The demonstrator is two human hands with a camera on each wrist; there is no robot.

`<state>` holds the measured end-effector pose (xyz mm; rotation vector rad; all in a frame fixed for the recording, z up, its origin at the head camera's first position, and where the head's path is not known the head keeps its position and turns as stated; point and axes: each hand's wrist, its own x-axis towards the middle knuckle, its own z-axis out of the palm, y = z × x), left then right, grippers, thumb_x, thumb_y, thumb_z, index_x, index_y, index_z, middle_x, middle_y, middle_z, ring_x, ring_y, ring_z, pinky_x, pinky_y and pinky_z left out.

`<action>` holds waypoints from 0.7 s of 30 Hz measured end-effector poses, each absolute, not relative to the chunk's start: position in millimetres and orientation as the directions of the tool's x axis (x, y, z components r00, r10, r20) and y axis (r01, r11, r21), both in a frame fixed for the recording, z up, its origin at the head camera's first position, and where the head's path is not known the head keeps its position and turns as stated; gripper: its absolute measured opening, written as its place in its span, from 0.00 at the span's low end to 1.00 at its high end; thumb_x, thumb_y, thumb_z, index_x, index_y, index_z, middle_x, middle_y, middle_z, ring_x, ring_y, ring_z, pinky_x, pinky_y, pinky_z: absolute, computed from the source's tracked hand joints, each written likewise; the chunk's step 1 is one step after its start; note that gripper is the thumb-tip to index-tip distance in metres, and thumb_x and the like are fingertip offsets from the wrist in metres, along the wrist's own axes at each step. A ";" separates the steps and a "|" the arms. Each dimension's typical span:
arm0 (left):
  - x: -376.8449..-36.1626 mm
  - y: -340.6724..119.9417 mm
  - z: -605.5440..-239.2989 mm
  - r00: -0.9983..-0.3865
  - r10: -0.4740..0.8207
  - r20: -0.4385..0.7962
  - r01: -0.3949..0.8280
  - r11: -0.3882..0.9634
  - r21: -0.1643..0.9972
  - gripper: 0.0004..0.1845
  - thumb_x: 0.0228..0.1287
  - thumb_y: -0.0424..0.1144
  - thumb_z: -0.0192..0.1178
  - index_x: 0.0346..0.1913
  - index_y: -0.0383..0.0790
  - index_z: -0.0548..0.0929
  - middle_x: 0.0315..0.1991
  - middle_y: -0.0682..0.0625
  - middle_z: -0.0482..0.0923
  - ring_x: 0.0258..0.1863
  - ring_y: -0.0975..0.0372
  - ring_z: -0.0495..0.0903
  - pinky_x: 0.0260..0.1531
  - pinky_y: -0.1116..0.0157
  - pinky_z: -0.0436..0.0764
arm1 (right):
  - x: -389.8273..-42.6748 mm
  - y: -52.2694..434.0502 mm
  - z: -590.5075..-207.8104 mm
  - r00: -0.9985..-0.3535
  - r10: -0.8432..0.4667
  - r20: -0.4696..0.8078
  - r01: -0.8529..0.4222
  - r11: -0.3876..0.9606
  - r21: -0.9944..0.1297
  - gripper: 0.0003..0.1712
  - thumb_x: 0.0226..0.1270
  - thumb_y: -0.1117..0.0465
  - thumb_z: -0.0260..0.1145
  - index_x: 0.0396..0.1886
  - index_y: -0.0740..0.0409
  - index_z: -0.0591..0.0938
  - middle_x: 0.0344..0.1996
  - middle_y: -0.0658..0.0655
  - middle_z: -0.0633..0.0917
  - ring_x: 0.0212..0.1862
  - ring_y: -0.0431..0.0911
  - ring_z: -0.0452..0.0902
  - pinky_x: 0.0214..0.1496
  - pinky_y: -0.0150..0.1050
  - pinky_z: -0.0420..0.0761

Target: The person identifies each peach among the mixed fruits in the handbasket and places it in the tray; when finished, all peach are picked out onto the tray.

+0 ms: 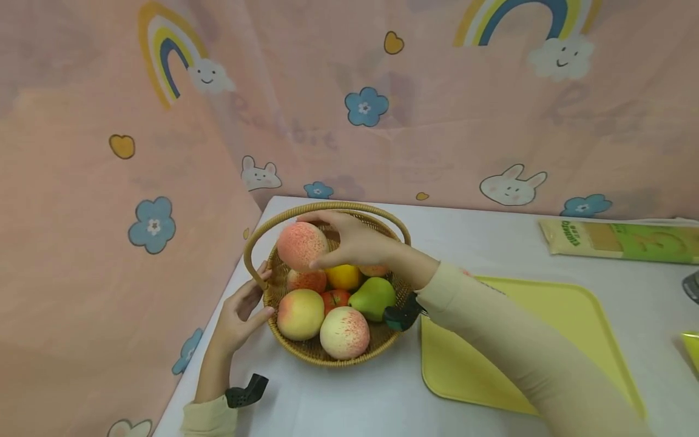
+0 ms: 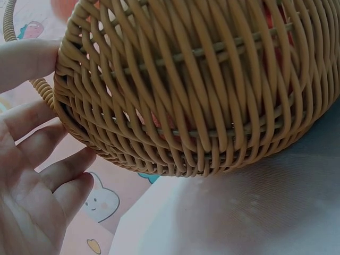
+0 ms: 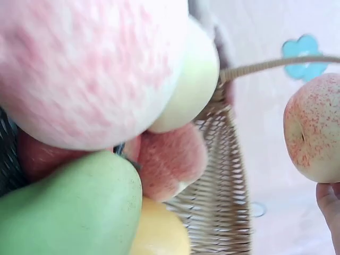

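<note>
Right hand (image 1: pixel 352 243) has a pinkish speckled peach (image 1: pixel 300 247), thumb one side, fingers the other, grip about as wide as the fruit. Peach sits up over the far left of the wicker basket (image 1: pixel 338 363), within the handle (image 1: pixel 327 207) arch in the head view; right wrist view has it apart from the other fruit.

Left hand (image 1: pixel 235 315) at the basket's left side, near the handle's foot, thumb and fingers spread wide apart, touching the rim; whether they wrap round it, I can't tell.

In the basket: yellow-red fruit (image 1: pixel 300 314) front left, pale speckled peach (image 1: pixel 344 332) just beside it at the front, green pear (image 1: pixel 374 298) on the right, stem end to the left, red apple (image 1: pixel 335 298) in the middle, yellow fruit (image 1: pixel 344 277) behind, reddish peach (image 1: pixel 307 280) partly under the held one in the head view. One more orange-pink fruit (image 1: pixel 374 270) by the right wrist, mostly hidden.

Around it I see a white tabletop (image 1: pixel 469 237), yellow tray (image 1: pixel 557 309) to the right with the right sleeve (image 1: pixel 519 346) across it, green-and-tan packet (image 1: pixel 622 240) far right, pink cloth (image 1: pixel 306 73) with rainbows, flowers and rabbits behind
</note>
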<state>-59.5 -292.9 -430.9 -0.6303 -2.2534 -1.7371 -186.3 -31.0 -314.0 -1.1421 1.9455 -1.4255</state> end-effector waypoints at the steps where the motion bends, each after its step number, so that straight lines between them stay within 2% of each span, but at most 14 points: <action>1: -59.6 -292.7 -430.9 -0.883 0.195 0.426 0.462 0.207 0.862 0.32 0.53 0.16 0.57 0.65 0.20 0.63 0.71 0.28 0.50 0.71 0.64 0.58 0.67 0.73 0.61 | -183.2 -25.7 -312.8 -0.528 -0.840 0.125 -0.356 0.085 -0.930 0.41 0.54 0.63 0.72 0.67 0.56 0.65 0.63 0.53 0.71 0.64 0.46 0.68 0.68 0.38 0.69; 5: -60.2 -291.9 -431.0 -0.884 0.195 0.424 0.459 0.201 0.865 0.33 0.53 0.15 0.57 0.65 0.20 0.63 0.71 0.28 0.50 0.71 0.63 0.58 0.67 0.73 0.61 | -169.4 -0.7 -311.4 -0.486 -0.846 0.218 -0.423 0.010 -0.906 0.40 0.54 0.63 0.72 0.66 0.57 0.66 0.63 0.54 0.70 0.65 0.46 0.67 0.68 0.38 0.68; 10: -61.5 -290.0 -431.6 -0.881 0.200 0.428 0.464 0.195 0.864 0.33 0.53 0.16 0.56 0.65 0.20 0.63 0.71 0.29 0.50 0.72 0.62 0.58 0.67 0.73 0.61 | -151.3 37.5 -316.7 -0.476 -0.851 0.223 -0.329 -0.063 -0.942 0.42 0.54 0.67 0.71 0.68 0.55 0.64 0.64 0.55 0.69 0.63 0.48 0.69 0.62 0.42 0.76; 14: -61.3 -289.5 -431.9 -0.878 0.200 0.435 0.470 0.181 0.864 0.32 0.53 0.15 0.56 0.64 0.19 0.63 0.71 0.28 0.49 0.72 0.61 0.57 0.67 0.72 0.61 | -140.4 69.2 -327.3 -0.511 -0.828 0.233 -0.328 -0.062 -0.943 0.43 0.54 0.70 0.70 0.69 0.54 0.62 0.67 0.57 0.66 0.66 0.48 0.67 0.61 0.41 0.77; 18: -59.8 -289.8 -430.8 -0.875 0.198 0.441 0.475 0.178 0.862 0.32 0.53 0.15 0.56 0.63 0.17 0.62 0.71 0.26 0.48 0.72 0.60 0.57 0.68 0.72 0.61 | -133.4 98.5 -342.9 -0.561 -0.781 0.275 -0.338 -0.087 -0.937 0.44 0.52 0.75 0.70 0.69 0.61 0.61 0.68 0.63 0.62 0.69 0.46 0.62 0.63 0.39 0.75; 21: -58.2 -290.4 -429.4 -0.877 0.192 0.440 0.472 0.182 0.863 0.32 0.52 0.15 0.56 0.63 0.16 0.62 0.71 0.27 0.48 0.72 0.60 0.57 0.67 0.72 0.61 | -128.5 119.5 -355.8 -0.603 -0.740 0.296 -0.338 -0.099 -0.936 0.45 0.50 0.79 0.69 0.68 0.65 0.60 0.67 0.62 0.63 0.68 0.44 0.63 0.61 0.38 0.76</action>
